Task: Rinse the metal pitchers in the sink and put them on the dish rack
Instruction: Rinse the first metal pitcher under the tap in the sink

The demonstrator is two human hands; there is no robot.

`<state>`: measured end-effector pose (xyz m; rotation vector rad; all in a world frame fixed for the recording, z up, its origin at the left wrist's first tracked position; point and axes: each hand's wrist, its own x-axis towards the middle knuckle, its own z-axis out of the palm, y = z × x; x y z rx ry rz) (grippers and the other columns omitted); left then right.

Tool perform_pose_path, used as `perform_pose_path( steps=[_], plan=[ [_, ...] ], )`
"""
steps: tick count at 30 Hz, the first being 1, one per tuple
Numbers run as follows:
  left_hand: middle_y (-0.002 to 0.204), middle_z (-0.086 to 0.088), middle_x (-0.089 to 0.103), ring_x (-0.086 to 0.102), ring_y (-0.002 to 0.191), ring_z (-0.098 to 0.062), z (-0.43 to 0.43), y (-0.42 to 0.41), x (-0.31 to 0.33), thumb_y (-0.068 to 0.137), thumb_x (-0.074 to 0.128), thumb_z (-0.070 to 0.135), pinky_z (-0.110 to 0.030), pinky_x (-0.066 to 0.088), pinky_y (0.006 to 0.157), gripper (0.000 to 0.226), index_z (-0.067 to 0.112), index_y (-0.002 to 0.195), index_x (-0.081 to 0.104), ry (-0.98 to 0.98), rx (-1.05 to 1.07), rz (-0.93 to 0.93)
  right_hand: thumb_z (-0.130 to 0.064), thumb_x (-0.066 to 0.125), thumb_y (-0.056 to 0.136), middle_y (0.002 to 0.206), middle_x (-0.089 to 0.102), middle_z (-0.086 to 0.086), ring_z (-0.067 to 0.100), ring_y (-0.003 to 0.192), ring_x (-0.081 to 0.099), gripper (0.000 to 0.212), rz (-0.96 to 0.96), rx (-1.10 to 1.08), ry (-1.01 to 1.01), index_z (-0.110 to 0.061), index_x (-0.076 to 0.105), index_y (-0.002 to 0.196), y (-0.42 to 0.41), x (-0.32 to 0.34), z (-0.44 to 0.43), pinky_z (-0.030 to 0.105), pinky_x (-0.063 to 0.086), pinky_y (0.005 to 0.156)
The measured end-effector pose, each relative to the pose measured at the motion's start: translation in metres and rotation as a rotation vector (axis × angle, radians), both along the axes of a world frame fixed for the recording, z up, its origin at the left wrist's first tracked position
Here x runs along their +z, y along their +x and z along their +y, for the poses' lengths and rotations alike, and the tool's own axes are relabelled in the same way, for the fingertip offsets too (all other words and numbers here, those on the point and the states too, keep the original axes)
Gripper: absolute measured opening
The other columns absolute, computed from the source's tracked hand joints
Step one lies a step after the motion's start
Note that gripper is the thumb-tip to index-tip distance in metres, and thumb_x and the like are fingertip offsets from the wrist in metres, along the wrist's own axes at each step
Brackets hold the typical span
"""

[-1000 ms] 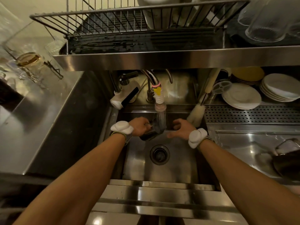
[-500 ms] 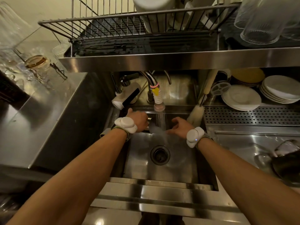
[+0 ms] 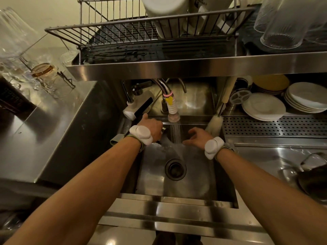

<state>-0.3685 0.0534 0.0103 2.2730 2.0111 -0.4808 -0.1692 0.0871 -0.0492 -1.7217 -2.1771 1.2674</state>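
Water runs from the faucet (image 3: 174,116) into the steel sink (image 3: 192,184). My left hand (image 3: 151,127) grips a dark metal pitcher (image 3: 163,130) at the sink's back left, just left of the stream. The hand and wrist hide most of the pitcher. To the right of the stream, my right hand (image 3: 195,137) hovers with loosely spread fingers and holds nothing. A second dark metal pitcher (image 3: 314,181) stands on the drainboard at the right edge. The wire dish rack (image 3: 123,30) sits on the shelf above the sink, and its left part is bare.
White containers (image 3: 164,13) stand in the rack's right half, with upturned glasses (image 3: 281,23) beside them. A bottle brush (image 3: 215,123) leans at the sink's back right. Stacked plates (image 3: 263,106) lie behind the perforated drainboard. Glassware (image 3: 44,73) crowds the left counter.
My right hand has come off the pitcher and opened beside the stream. My left hand has drawn the pitcher up and left. The view has tilted up toward the rack.
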Motion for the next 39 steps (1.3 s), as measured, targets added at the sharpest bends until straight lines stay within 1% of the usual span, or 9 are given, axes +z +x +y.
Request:
perform_pose_path(
  steps=[6,10,14,19,21,24,29,33,39],
  plan=[
    [0.102,-0.011,0.068,0.061,0.101,-0.031,0.000,0.003,-0.004,0.092,0.045,0.027,-0.047,0.025,0.105,0.021,0.014,0.085,0.060,-0.056,0.125,-0.077,-0.037,0.073,0.079,0.125,0.061,0.011,0.026,0.112,0.060,0.064,-0.012,0.008,-0.022,-0.009,0.049,0.131,0.002,-0.004,0.000,0.033,0.048,0.092],
    [0.120,-0.011,0.062,0.055,0.117,-0.030,-0.003,-0.001,-0.019,0.095,0.045,0.026,-0.045,0.036,0.106,0.029,0.011,0.112,0.064,-0.182,0.407,-0.516,-0.035,0.076,0.076,0.127,0.060,0.011,0.026,0.114,0.059,0.068,-0.006,0.019,-0.063,-0.010,0.047,0.132,0.002,-0.015,-0.001,0.033,0.048,0.094],
    [0.088,-0.008,0.060,0.057,0.079,-0.017,-0.007,0.000,-0.028,0.095,0.050,0.010,-0.024,0.042,0.068,0.020,-0.001,0.104,0.063,-0.251,0.530,-0.937,-0.032,0.089,0.059,0.132,0.055,0.004,0.023,0.120,0.054,0.095,0.148,-0.051,-0.108,-0.016,0.038,0.137,-0.005,-0.023,-0.006,0.030,0.044,0.096],
    [0.059,0.004,0.058,0.057,0.051,0.001,-0.005,0.000,-0.030,0.091,0.051,-0.001,-0.010,0.042,0.051,0.025,0.011,0.070,0.056,-0.341,0.636,-1.189,-0.027,0.093,0.049,0.129,0.052,-0.007,0.014,0.120,0.049,0.108,0.367,-0.149,-0.075,-0.021,0.033,0.139,-0.023,-0.027,-0.003,0.030,0.039,0.104],
    [0.064,0.002,0.060,0.058,0.049,0.006,-0.004,-0.004,-0.031,0.091,0.051,-0.003,-0.004,0.042,0.048,0.023,0.006,0.072,0.060,-0.326,0.634,-1.170,-0.028,0.092,0.048,0.124,0.057,-0.006,0.014,0.114,0.054,0.097,0.372,-0.158,-0.042,-0.021,0.042,0.131,-0.030,-0.026,-0.003,0.025,0.041,0.096],
    [0.095,-0.012,0.067,0.062,0.076,-0.005,-0.004,-0.013,-0.030,0.090,0.053,0.000,-0.002,0.046,0.061,0.020,-0.008,0.101,0.068,-0.293,0.587,-1.065,-0.025,0.092,0.050,0.118,0.061,-0.004,0.013,0.107,0.057,0.088,0.343,-0.159,-0.018,-0.020,0.047,0.126,-0.031,-0.029,-0.006,0.023,0.042,0.089],
    [0.122,-0.008,0.066,0.059,0.115,-0.020,-0.008,-0.033,-0.030,0.092,0.051,0.014,-0.027,0.041,0.097,0.026,0.011,0.110,0.069,-0.238,0.555,-0.765,-0.024,0.091,0.052,0.116,0.061,-0.003,0.014,0.104,0.056,0.086,0.359,-0.276,0.041,-0.018,0.047,0.125,-0.034,-0.033,-0.011,0.023,0.042,0.088],
    [0.131,-0.006,0.061,0.053,0.125,-0.024,-0.013,-0.037,-0.031,0.093,0.047,0.014,-0.028,0.040,0.102,0.033,0.015,0.120,0.065,-0.239,0.534,-0.587,-0.022,0.091,0.054,0.116,0.060,-0.002,0.015,0.105,0.056,0.084,0.307,-0.127,-0.022,-0.018,0.046,0.125,-0.036,-0.034,-0.015,0.022,0.043,0.086],
    [0.135,-0.006,0.057,0.052,0.125,-0.023,-0.016,-0.033,-0.033,0.093,0.048,0.017,-0.027,0.040,0.100,0.035,0.017,0.124,0.062,-0.270,0.482,-0.535,-0.021,0.090,0.056,0.121,0.061,0.002,0.018,0.109,0.057,0.084,0.318,-0.223,0.038,-0.014,0.047,0.127,-0.038,-0.031,-0.009,0.022,0.041,0.089]
  ],
)
